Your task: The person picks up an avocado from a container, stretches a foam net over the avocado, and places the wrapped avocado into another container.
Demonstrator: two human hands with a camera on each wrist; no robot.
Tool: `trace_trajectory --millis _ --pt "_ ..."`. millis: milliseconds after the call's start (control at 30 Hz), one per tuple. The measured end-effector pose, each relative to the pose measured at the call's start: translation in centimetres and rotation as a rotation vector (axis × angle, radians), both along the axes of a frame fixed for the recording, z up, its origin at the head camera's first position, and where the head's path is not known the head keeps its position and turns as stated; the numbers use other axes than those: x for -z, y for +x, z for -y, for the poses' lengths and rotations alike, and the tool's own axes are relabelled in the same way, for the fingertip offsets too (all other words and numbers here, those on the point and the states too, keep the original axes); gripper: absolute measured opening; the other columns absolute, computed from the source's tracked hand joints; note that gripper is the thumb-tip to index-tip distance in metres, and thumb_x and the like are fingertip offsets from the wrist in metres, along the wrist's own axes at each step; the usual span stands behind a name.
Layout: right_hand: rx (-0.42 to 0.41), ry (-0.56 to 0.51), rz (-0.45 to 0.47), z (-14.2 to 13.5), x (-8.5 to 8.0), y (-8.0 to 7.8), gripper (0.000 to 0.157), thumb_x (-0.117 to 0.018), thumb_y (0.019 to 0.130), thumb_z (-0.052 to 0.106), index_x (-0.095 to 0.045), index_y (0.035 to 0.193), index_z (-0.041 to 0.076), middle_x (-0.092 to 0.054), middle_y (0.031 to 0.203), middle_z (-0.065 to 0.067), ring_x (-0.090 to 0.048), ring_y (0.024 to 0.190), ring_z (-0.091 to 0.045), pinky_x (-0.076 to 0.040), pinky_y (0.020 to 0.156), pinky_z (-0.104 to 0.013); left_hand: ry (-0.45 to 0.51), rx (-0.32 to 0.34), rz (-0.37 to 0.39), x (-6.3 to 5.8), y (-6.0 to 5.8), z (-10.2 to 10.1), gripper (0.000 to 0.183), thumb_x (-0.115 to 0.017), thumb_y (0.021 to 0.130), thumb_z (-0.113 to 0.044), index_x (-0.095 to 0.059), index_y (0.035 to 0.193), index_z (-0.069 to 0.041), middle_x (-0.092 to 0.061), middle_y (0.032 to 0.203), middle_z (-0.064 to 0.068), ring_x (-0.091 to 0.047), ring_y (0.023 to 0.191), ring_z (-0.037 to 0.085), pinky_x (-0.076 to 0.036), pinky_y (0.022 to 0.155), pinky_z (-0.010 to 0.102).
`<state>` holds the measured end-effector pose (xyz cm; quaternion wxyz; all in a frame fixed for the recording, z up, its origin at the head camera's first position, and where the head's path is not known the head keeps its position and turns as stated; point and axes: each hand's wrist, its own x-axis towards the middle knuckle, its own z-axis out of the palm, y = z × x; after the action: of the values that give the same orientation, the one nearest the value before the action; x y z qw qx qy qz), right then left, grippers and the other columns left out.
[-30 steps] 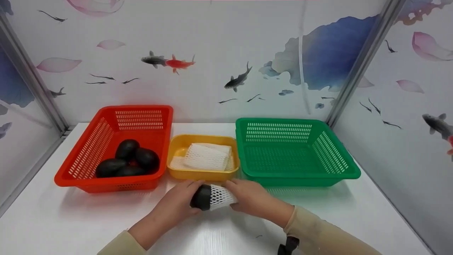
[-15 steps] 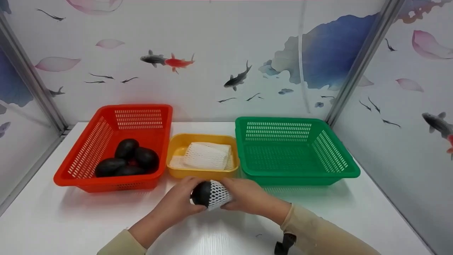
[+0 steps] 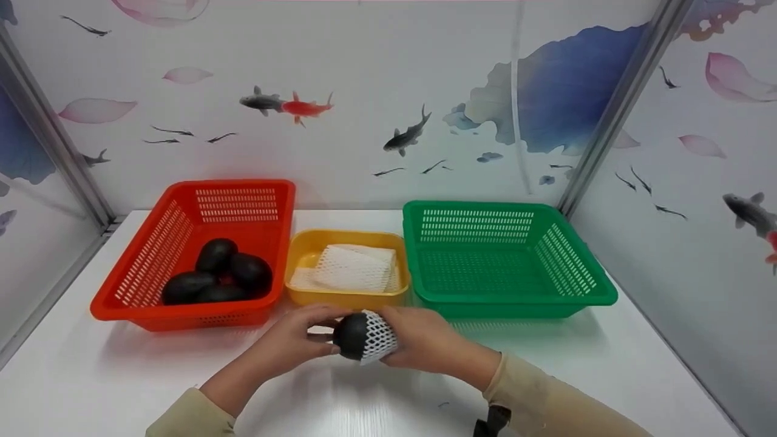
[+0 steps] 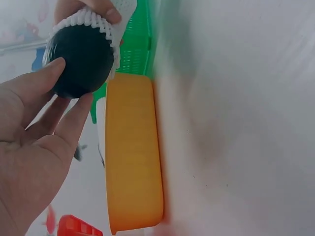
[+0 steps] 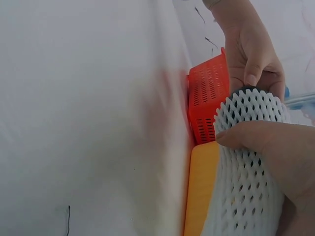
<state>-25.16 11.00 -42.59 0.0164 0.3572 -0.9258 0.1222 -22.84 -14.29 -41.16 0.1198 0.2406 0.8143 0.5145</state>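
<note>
A dark, smooth oval fruit that looks like an avocado (image 3: 349, 337) sits partly inside a white foam net sleeve (image 3: 379, 337), its bare end facing left. My right hand (image 3: 422, 337) grips the sleeve round the fruit, thumb lying across the mesh in the right wrist view. The loose tail of the net (image 5: 243, 206) trails past that hand. With thumb and fingertips, my left hand (image 3: 291, 340) pinches the bare end of the avocado (image 4: 81, 61); the palm stays apart from it. Both hands are above the table, in front of the yellow tray (image 3: 349, 298).
At the left, a red basket (image 3: 200, 318) holds several dark avocados (image 3: 251, 272). White foam nets (image 3: 355, 267) lie folded in the yellow tray. To its right stands a green basket (image 3: 479, 267) with nothing in it. Printed wall panels (image 3: 358, 170) enclose the back and sides.
My left hand has drawn back leftward, from wrapping the avocado to holding its end by the fingertips. The net covers part of the fruit throughout; my right hand has shifted slightly left.
</note>
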Motion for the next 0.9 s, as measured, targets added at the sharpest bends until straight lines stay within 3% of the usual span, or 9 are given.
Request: trace_trajectory --millis 267,400,567,767,900 --pt "0.026 0.018 -0.044 0.0 -0.1 0.4 0.064 -0.083 0.072 0.036 -0.052 0.123 0.012 -0.063 0.105 -0.001 -0.061 0.094 -0.019 -0.051 0.084 -0.037 -0.040 -0.094 -0.043 -0.3 0.6 -1.2 0.051 -0.083 0.078 -0.011 -0.066 0.125 -0.015 -0.064 0.117 0.006 -0.065 0.095 0.022 -0.055 0.084 0.035" --pt "-0.006 -0.048 -0.077 -0.1 0.0 0.6 0.064 -0.084 0.072 0.035 -0.051 0.122 0.011 -0.063 0.103 0.000 -0.061 0.090 -0.018 -0.052 0.079 -0.035 0.018 -0.104 0.037 -0.7 0.7 -1.3 0.050 -0.082 0.078 -0.009 -0.064 0.125 -0.010 -0.064 0.116 0.010 -0.068 0.088 0.022 -0.057 0.078 0.034" --pt "-0.030 -0.106 -0.042 -0.1 -0.1 0.7 0.069 -0.084 0.073 0.032 -0.047 0.128 0.014 -0.062 0.108 0.001 -0.060 0.092 -0.016 -0.052 0.081 -0.034 0.085 -0.092 0.143 -1.1 0.5 -0.5 0.045 -0.078 0.083 -0.012 -0.065 0.126 -0.006 -0.063 0.120 0.015 -0.068 0.096 0.028 -0.055 0.084 0.038" --pt "-0.024 -0.112 0.005 -0.1 -0.4 0.8 0.070 -0.085 0.072 0.031 -0.047 0.129 0.015 -0.062 0.109 0.002 -0.059 0.094 -0.016 -0.051 0.083 -0.035 0.096 -0.046 0.200 -0.8 0.1 0.1 0.042 -0.075 0.087 -0.016 -0.066 0.127 -0.008 -0.063 0.122 0.016 -0.066 0.100 0.029 -0.055 0.086 0.038" --pt "-0.042 -0.106 -0.027 0.0 -0.4 1.0 0.071 -0.086 0.069 0.033 -0.048 0.126 0.014 -0.063 0.106 0.002 -0.059 0.093 -0.015 -0.051 0.083 -0.034 0.105 -0.004 0.208 -0.6 0.1 -0.1 0.042 -0.073 0.088 -0.014 -0.065 0.129 -0.009 -0.062 0.126 0.015 -0.063 0.108 0.030 -0.055 0.086 0.037"
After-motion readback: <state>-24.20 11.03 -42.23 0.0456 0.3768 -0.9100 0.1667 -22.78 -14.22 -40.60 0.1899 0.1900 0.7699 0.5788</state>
